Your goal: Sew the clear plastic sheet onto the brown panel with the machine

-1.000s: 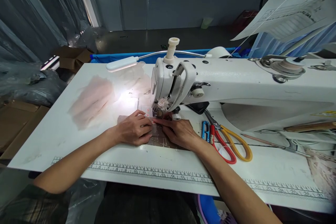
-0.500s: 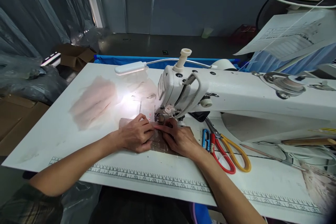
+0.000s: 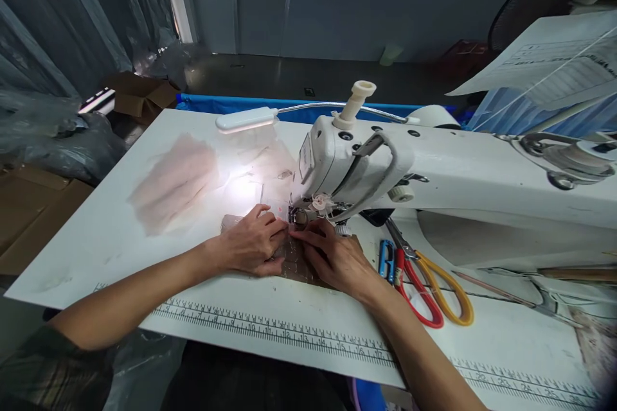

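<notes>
A sheer brownish-pink fabric (image 3: 296, 264) lies under the needle area of a white sewing machine (image 3: 359, 164). My left hand (image 3: 255, 242) is curled with its fingertips on the fabric, just left of the presser foot (image 3: 297, 217). From the right, my right hand (image 3: 335, 257) has thumb and fingers pressed together on the same fabric, close in front of the foot. The two hands' fingertips nearly meet there. My hands hide part of the fabric edge. A small pale fabric rosette (image 3: 322, 202) sits on the machine head.
Scissors (image 3: 420, 292) with red and yellow handle loops and blue thread snips (image 3: 385, 260) lie right of my right hand. A lit lamp (image 3: 247, 119) hangs over pale sheer fabric (image 3: 178, 183) at the left. A printed ruler (image 3: 270, 329) runs along the table's front edge.
The view has shifted slightly, so the machine and scissors appear farther right. Both hands stay at the presser foot on the fabric, with hardly any visible movement.
</notes>
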The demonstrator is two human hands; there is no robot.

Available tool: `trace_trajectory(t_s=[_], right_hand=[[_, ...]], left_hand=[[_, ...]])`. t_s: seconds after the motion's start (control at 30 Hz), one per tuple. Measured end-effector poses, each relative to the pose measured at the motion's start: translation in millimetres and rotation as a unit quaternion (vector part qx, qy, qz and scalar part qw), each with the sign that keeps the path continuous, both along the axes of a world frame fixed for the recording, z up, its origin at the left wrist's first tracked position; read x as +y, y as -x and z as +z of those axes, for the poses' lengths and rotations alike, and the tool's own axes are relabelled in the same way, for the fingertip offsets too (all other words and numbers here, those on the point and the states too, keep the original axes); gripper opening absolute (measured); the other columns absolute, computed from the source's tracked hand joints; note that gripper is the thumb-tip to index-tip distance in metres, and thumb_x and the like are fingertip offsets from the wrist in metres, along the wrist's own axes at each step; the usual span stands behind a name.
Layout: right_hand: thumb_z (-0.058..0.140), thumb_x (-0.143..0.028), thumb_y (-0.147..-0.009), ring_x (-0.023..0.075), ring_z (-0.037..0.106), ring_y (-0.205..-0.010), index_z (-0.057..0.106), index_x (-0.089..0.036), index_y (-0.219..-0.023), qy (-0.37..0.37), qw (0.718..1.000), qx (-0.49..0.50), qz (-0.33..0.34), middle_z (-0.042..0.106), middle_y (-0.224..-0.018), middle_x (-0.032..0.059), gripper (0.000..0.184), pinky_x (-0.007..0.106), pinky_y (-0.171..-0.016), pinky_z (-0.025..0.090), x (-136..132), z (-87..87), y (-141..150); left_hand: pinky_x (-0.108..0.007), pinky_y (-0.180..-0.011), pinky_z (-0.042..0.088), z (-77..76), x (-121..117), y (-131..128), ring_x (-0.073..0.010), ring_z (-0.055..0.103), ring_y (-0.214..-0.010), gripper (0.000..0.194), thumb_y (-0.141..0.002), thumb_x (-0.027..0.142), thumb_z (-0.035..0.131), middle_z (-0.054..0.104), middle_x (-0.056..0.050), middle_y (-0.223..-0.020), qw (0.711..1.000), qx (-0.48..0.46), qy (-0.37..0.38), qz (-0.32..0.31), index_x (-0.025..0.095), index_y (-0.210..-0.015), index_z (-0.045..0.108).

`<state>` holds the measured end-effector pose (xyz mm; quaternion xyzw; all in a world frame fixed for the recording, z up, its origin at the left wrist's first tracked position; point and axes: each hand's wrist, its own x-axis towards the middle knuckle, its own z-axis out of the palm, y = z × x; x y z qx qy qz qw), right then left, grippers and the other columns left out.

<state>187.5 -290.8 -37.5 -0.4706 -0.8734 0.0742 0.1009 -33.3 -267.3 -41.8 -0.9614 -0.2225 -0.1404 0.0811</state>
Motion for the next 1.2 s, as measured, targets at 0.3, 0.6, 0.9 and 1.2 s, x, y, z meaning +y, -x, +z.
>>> trace_trajectory(t_s=[0.3,0.6,0.9,1.2], right_hand=[[0.044,-0.026,-0.092,0.0191,0.065,-0.070,0.059,-0.031,-0.128,-0.020,0.992,-0.112,-0.049,0.065,-0.112,0.0104,0.039,0.027,-0.054,0.043,-0.6,-2.8,9.3],[0.043,-0.022,-0.090,0.0206,0.064,-0.076,0.059,-0.026,-0.128,-0.005,0.998,-0.045,-0.052,0.066,-0.109,0.0111,0.041,0.029,-0.060,0.047,-1.4,-4.1,8.5],[0.045,-0.031,-0.081,0.0183,0.062,-0.071,0.063,-0.019,-0.068,-0.008,0.958,0.231,-0.169,0.067,-0.084,0.0062,0.025,0.028,-0.065,0.051,18.0,-8.8,-15.0],[0.046,-0.021,-0.091,0.0175,0.065,-0.079,0.068,-0.025,-0.090,-0.164,0.972,0.164,-0.023,0.066,-0.089,0.0046,0.022,0.028,-0.066,0.053,-23.1,52.1,-51.9]], left_hand=[[-0.046,-0.092,0.039,-1.4,10.5,1.3,-0.0257,0.053,-0.088,0.044,-0.088,0.046,0.047,0.060,-0.016,-0.104,1.000,0.013,0.013,0.005,0.008,-0.101,0.065],[-0.043,-0.087,0.041,1.4,15.9,1.3,-0.0259,0.052,-0.088,0.052,-0.087,0.052,0.045,0.058,-0.015,-0.109,0.999,0.015,0.031,0.027,0.007,-0.105,0.064],[-0.046,-0.095,0.041,-10.7,17.2,4.2,-0.0268,0.055,-0.098,0.044,-0.086,0.044,0.047,0.059,-0.016,-0.116,0.997,-0.067,0.024,0.031,0.008,-0.107,0.063],[-0.044,-0.087,0.046,-18.9,9.4,2.2,-0.0285,0.057,-0.101,0.043,-0.091,0.043,0.043,0.060,-0.017,-0.115,0.993,-0.073,0.033,0.086,0.009,-0.112,0.059]])
